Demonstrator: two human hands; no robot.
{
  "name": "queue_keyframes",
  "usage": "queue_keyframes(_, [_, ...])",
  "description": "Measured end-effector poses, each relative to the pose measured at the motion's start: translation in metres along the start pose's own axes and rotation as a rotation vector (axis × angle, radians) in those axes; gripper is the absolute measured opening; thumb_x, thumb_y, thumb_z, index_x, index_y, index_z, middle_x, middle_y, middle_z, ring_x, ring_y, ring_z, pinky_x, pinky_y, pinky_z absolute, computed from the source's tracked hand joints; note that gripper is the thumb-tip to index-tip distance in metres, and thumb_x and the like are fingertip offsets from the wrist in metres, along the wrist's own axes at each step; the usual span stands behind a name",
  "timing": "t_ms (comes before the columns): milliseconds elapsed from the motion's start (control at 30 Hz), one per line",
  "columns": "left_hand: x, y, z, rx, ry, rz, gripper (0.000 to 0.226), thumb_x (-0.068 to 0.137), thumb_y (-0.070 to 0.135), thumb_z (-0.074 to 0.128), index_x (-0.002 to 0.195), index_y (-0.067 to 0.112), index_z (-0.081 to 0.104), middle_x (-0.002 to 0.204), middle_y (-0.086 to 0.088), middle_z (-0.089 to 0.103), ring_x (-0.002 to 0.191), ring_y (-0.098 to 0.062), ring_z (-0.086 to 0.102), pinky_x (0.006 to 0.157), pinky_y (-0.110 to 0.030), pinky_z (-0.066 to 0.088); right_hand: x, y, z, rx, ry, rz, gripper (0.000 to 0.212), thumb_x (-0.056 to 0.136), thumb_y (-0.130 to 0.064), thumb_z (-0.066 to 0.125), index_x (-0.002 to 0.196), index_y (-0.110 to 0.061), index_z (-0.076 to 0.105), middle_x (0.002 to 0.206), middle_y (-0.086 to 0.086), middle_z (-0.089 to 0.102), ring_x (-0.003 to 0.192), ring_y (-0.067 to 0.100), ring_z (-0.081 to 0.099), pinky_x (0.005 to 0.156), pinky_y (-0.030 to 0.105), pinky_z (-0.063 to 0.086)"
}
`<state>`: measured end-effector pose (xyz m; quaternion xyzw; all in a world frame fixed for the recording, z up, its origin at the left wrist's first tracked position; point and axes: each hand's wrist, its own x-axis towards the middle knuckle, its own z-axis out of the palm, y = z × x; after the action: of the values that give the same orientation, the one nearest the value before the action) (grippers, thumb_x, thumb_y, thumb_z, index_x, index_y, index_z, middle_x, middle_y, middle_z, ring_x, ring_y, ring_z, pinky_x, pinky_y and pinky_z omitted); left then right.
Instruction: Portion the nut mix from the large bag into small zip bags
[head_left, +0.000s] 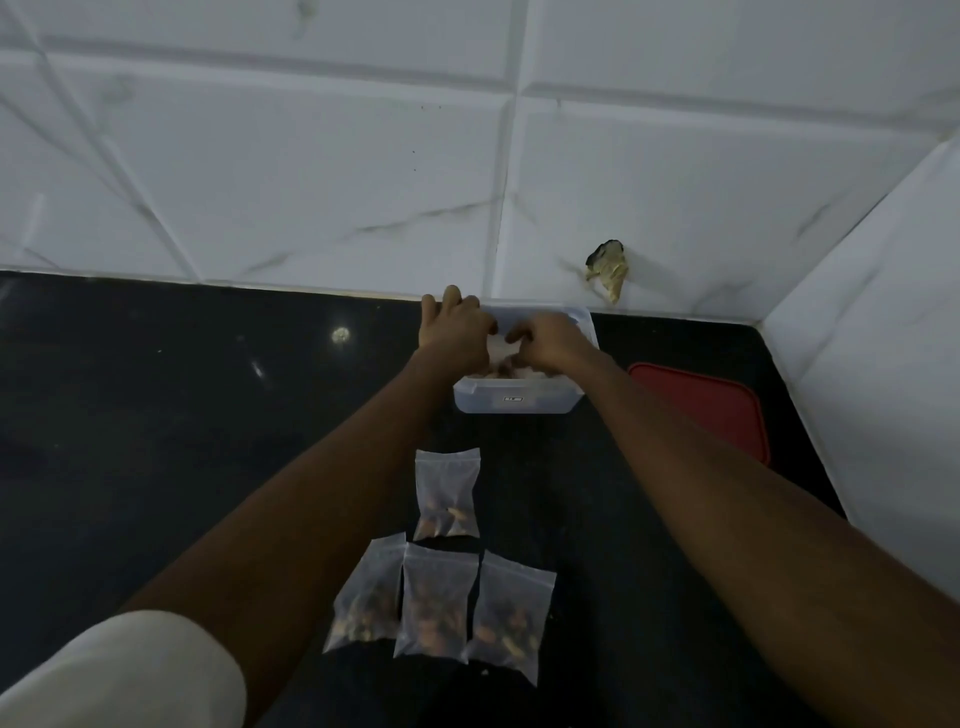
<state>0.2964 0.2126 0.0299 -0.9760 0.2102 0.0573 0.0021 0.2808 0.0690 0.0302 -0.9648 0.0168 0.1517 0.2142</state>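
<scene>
Both hands over clear tub (514, 404) at far centre of black bench (182, 415), against tiled wall. Left hand (457, 332) and right hand (545, 343) close together, fingers curled around pale blurred film between them; cannot tell grip. Nut mix (501, 370) visible in tub beneath hands. Red lid (701, 410) flat, right of tub. Four filled small zip bags near: one (447, 493) alone, row of three (436, 603) nearer.
</scene>
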Motion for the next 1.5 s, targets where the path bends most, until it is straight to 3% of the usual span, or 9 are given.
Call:
queue_keyframes(133, [-0.014,0.005,-0.002,-0.273,0.212,-0.087,0.036,0.089,0.028,0.064,0.125,0.032,0.060,0.122,0.001,0.055,0.121,-0.025,0.037,0.093,-0.039,0.026,-0.018,0.006,-0.004,0.177,0.279,-0.070,0.023,0.087,-0.013,0.070,0.110,-0.012,0.073,0.107,0.007,0.072,0.091,0.014,0.065,0.084,0.029,0.054])
queue_keyframes(367, [-0.086,0.005,0.006,-0.708,0.557,-0.341,0.028,0.098,0.039,0.051,0.117,0.021,0.060,0.114,0.001,0.063,0.112,-0.019,0.054,0.096,-0.040,0.032,-0.076,0.011,0.006,0.430,0.536,-0.120,0.008,0.086,-0.013,0.070,0.092,-0.010,0.075,0.085,-0.003,0.068,0.080,0.008,0.060,0.071,0.022,0.046])
queue_keyframes(500, [-0.124,-0.008,0.035,-0.784,0.411,-0.393,0.029,0.095,0.040,0.056,0.118,0.021,0.057,0.114,-0.001,0.062,0.111,-0.019,0.056,0.100,-0.043,0.035,-0.111,0.016,0.033,0.472,0.499,-0.077,0.006,0.089,-0.018,0.069,0.094,-0.018,0.072,0.093,-0.003,0.065,0.078,0.006,0.058,0.067,0.018,0.048])
queue_keyframes(733, [-0.156,-0.017,0.064,-0.501,-0.158,-0.469,0.050,0.094,0.050,0.052,0.129,0.013,0.054,0.139,-0.016,0.044,0.129,-0.035,0.041,0.105,-0.051,0.034,-0.145,0.007,0.083,0.496,0.131,0.023,0.021,0.095,-0.024,0.062,0.115,-0.021,0.063,0.112,-0.002,0.065,0.101,0.009,0.059,0.089,0.031,0.051])
queue_keyframes(900, [-0.165,-0.009,0.069,-0.612,-0.094,-0.472,0.033,0.090,0.036,0.061,0.118,0.018,0.062,0.126,-0.012,0.052,0.123,-0.035,0.046,0.104,-0.047,0.039,-0.153,-0.001,0.106,0.430,-0.007,-0.070,0.025,0.094,-0.023,0.063,0.119,-0.026,0.059,0.124,0.004,0.051,0.108,0.015,0.057,0.094,0.032,0.048])
queue_keyframes(1033, [-0.169,-0.002,0.065,-1.125,-0.049,-0.443,0.014,0.095,0.025,0.058,0.103,0.014,0.061,0.105,-0.012,0.065,0.099,-0.027,0.064,0.085,-0.042,0.054,-0.163,0.003,0.110,0.626,-0.002,-0.092,0.020,0.094,-0.014,0.062,0.111,-0.023,0.057,0.125,0.003,0.052,0.105,0.016,0.059,0.091,0.032,0.052])
queue_keyframes(1200, [-0.170,0.015,0.053,-1.502,0.048,-0.365,0.016,0.098,0.015,0.055,0.111,0.007,0.054,0.110,-0.017,0.064,0.099,-0.034,0.066,0.077,-0.046,0.059,-0.172,0.008,0.095,0.932,-0.011,-0.086,0.031,0.091,0.004,0.061,0.118,-0.010,0.059,0.104,0.004,0.068,0.096,0.009,0.066,0.075,0.019,0.054])
queue_keyframes(1300, [-0.167,0.026,0.049,-1.610,0.182,-0.344,0.028,0.095,0.017,0.061,0.117,0.013,0.045,0.114,-0.013,0.062,0.093,-0.025,0.067,0.058,-0.030,0.058,-0.172,0.008,0.082,1.045,0.050,-0.059,0.030,0.090,0.007,0.060,0.115,-0.011,0.061,0.102,0.007,0.067,0.096,0.017,0.067,0.069,0.023,0.056])
queue_keyframes(1500, [-0.157,0.032,0.047,-1.525,0.155,-0.087,0.013,0.092,0.005,0.062,0.104,0.009,0.062,0.106,-0.011,0.066,0.092,-0.025,0.070,0.068,-0.028,0.059,-0.168,0.020,0.067,1.074,0.055,-0.036,0.032,0.093,-0.006,0.063,0.123,-0.018,0.061,0.116,0.006,0.065,0.103,0.015,0.065,0.078,0.028,0.058])
